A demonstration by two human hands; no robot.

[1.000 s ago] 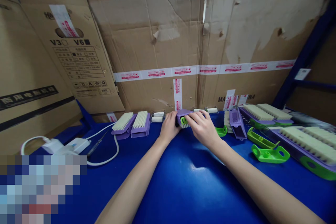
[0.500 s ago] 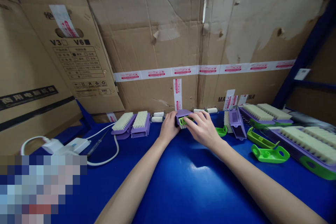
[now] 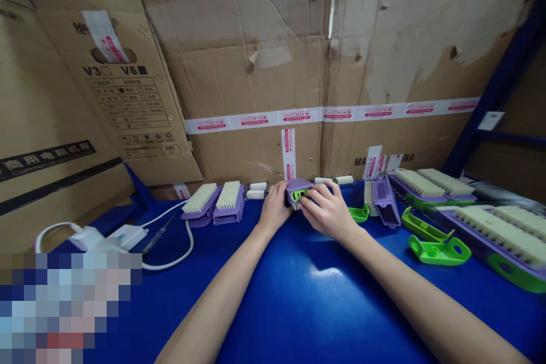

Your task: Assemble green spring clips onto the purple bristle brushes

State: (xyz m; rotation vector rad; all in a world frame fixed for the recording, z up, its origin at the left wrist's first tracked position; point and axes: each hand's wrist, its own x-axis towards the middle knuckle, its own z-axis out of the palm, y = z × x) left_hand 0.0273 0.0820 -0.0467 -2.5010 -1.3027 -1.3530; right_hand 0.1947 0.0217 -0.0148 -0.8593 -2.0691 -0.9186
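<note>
Near the back of the blue table, my left hand [image 3: 275, 207] is closed round the side of a purple brush [image 3: 298, 183], whose bristles point down and barely show. A green plastic end piece [image 3: 297, 195] with slots sits in the brush's open end, facing me. My right hand [image 3: 327, 210] has its fingers bent and pinching at the right side of this green piece. The fingertips partly cover it. Just right of that hand, a loose green part [image 3: 359, 214] lies beside an upended purple brush [image 3: 387, 202] with a hollow body.
Two purple brushes [image 3: 228, 199] stand at left, near a white cable [image 3: 190, 244], a charger [image 3: 85, 237] and a screwdriver [image 3: 158, 233]. Green brackets [image 3: 439, 250] and larger brushes [image 3: 503, 233] lie at right. Cardboard [image 3: 256, 68] walls the back. White rolls [image 3: 256, 190] sit against it.
My right fingers have shifted slightly off the front of the green end piece, so more of it shows. My left hand and the brush have stayed almost still.
</note>
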